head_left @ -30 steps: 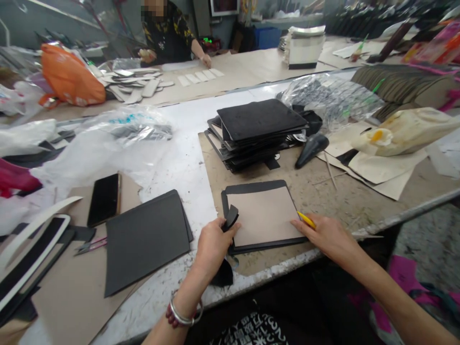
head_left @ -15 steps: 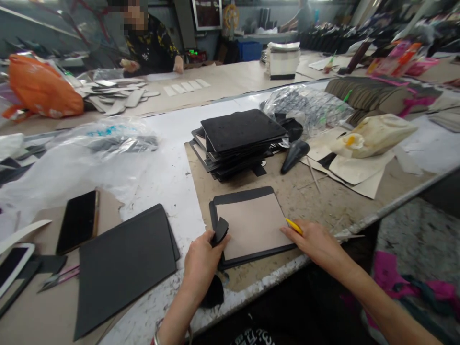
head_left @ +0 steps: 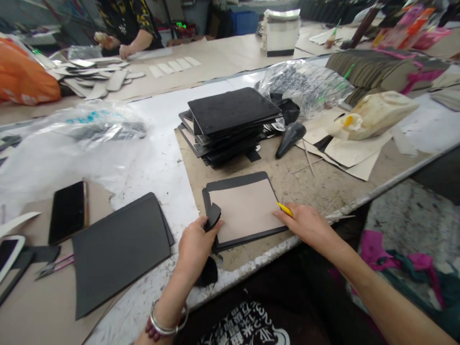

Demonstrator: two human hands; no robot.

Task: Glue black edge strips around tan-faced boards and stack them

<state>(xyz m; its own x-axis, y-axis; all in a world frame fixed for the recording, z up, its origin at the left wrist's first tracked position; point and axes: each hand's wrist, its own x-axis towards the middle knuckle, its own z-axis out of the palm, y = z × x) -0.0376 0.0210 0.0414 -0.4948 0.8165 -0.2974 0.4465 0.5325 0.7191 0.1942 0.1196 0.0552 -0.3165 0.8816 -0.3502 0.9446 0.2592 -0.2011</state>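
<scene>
A beige-faced panel [head_left: 244,206] with a black border lies on the brown board near the table's front edge. At its left side, my left hand [head_left: 194,244] is closed, thumb and fingers pinching a curled black strip [head_left: 214,215]. The thumb also rests by the beige face. My right hand [head_left: 309,223] is at the panel's right edge, closed around a slim yellow pointed tool [head_left: 285,209] whose exact kind I cannot make out. Behind the panel stands a stack of black panels [head_left: 233,110]. Large dark grey sheets [head_left: 122,249] lie to the left.
A black cone-shaped object [head_left: 291,139] and a yellowish plastic container [head_left: 381,115] lie to the right. On the left are a phone [head_left: 68,211], scissors [head_left: 55,266] and clear plastic wrap [head_left: 100,129]. Across the table a person's hands [head_left: 131,48] are near white strips.
My view has tilted downward and shifted slightly, so everything sits higher in the picture. Both hands keep nearly the same places on the panel. The person across has brought their hands closer together.
</scene>
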